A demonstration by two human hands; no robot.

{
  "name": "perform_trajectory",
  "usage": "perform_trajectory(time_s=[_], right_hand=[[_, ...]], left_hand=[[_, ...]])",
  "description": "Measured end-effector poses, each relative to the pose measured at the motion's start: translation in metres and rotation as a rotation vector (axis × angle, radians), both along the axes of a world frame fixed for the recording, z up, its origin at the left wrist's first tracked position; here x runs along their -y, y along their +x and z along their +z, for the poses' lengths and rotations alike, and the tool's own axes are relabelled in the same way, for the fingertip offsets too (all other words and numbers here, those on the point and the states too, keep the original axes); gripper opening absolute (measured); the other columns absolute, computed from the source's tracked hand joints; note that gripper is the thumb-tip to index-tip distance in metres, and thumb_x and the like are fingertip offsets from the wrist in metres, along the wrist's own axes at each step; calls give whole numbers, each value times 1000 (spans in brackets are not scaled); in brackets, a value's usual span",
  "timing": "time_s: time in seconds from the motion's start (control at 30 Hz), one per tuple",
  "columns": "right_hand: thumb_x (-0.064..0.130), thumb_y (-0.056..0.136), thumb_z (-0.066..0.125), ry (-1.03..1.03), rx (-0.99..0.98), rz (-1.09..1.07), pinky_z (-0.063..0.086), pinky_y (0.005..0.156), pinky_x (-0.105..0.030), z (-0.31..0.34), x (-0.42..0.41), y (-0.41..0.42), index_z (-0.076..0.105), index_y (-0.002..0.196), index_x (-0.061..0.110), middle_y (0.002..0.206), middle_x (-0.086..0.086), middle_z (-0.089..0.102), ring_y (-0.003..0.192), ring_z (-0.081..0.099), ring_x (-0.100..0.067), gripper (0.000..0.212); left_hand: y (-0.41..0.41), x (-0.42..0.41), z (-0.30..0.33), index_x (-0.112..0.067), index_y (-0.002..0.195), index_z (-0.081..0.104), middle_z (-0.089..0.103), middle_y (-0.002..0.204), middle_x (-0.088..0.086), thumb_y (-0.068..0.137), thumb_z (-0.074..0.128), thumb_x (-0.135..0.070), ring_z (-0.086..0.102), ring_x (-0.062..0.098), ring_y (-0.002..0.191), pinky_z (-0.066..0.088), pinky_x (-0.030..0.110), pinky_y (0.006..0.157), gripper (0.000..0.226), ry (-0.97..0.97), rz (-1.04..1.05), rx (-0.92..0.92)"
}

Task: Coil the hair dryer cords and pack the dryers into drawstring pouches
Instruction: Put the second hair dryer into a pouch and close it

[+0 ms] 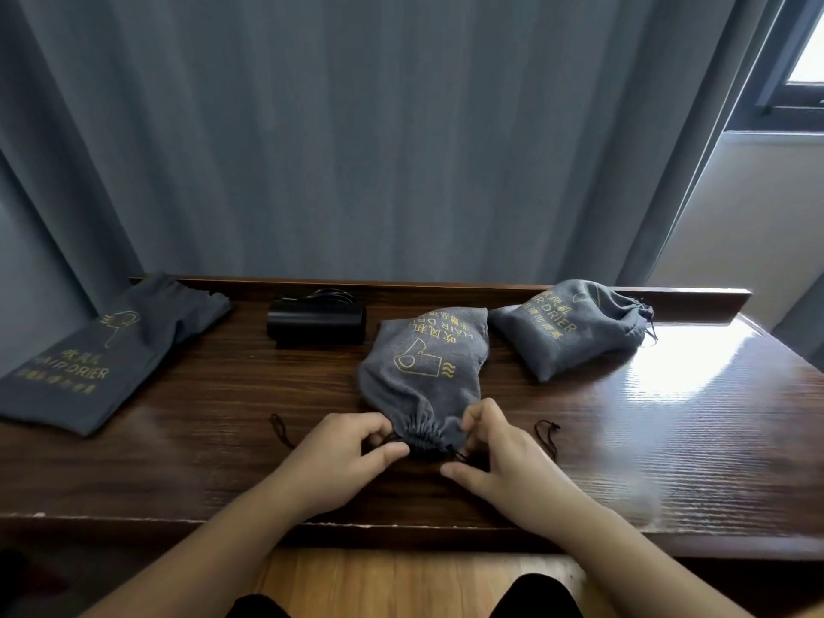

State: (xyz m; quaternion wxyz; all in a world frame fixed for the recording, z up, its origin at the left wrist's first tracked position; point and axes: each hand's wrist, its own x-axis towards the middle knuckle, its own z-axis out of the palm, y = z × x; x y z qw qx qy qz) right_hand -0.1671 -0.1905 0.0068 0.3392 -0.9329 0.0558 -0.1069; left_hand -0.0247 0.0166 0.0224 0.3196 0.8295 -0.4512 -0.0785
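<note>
Both hands, left hand point(352, 439) and right hand point(495, 443), pinch the gathered neck of the middle pouch point(419, 368) on the worktop point(624, 439). Another filled pouch point(570, 332) lies closed; one black dryer point(316, 323) and a flat empty pouch point(102, 354) remain.

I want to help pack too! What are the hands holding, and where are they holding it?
Both the left hand and right hand pinch the middle pouch at its gathered, cinched mouth, where the black drawstrings come out.

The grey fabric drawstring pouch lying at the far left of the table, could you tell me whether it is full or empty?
Empty, as far as shows: the grey fabric drawstring pouch at the far left lies flat and limp on the dark wooden table, without bulge.
</note>
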Motion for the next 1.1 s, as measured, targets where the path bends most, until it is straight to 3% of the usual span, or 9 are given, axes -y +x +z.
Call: perform_trajectory(time_s=[0.1,0.23,0.3,0.43,0.63,0.83,0.97,1.1], right_hand=[[38,90,70,12,22,-58,44,72,-27,1,-4,0,36,99,38,79,14,61,71,56,-6,35],[67,91,45,-349,64,-73,45,72,-35,6,3,-3,42,87,31,84,8,62,81,61,-17,37],[67,93,35,-400,95,15,44,69,-31,7,8,-1,49,80,26,80,8,60,78,59,-16,45],[55,100,43,-356,187,108,30,64,-16,6,24,0,55,76,22,69,17,45,68,51,-8,43],[50,102,47,-287,223,108,32,64,-10,6,31,0,51,78,27,67,19,43,64,45,2,34],[55,101,44,-276,208,96,43,64,-20,5,36,2,56,76,20,67,14,50,65,51,-3,44],[60,97,45,-186,139,60,46,64,-26,6,29,0,48,70,27,67,13,52,65,53,-7,42],[54,97,52,-37,-30,5,50,69,-33,4,13,-8,54,72,22,67,13,61,66,59,-8,40]], left_hand=[[-3,3,-3,-19,73,62,52,58,-9,95,66,-32,48,4,56,39,24,58,26,-49,19,-100],[2,-2,-4,-22,74,67,57,57,-8,94,65,-41,50,6,55,38,25,57,27,-16,15,-42],[5,-5,-3,-25,74,67,58,58,-10,92,62,-47,51,5,55,41,29,58,28,-28,4,-40],[8,-10,2,-27,75,68,63,63,-12,87,55,-55,58,6,60,44,28,61,33,-53,-36,-26],[13,-11,3,-29,76,70,67,70,-15,91,59,-48,64,6,70,48,27,65,26,-65,-49,1],[11,-10,4,-28,74,67,65,66,-10,89,54,-55,62,11,65,48,30,64,33,-85,-38,-12],[8,-9,2,-25,76,67,60,63,-20,97,60,-40,56,2,61,41,21,60,26,-23,-33,-33],[-7,-10,-2,-30,91,68,68,76,-11,88,48,-64,63,6,72,49,31,69,39,34,-40,-68]])
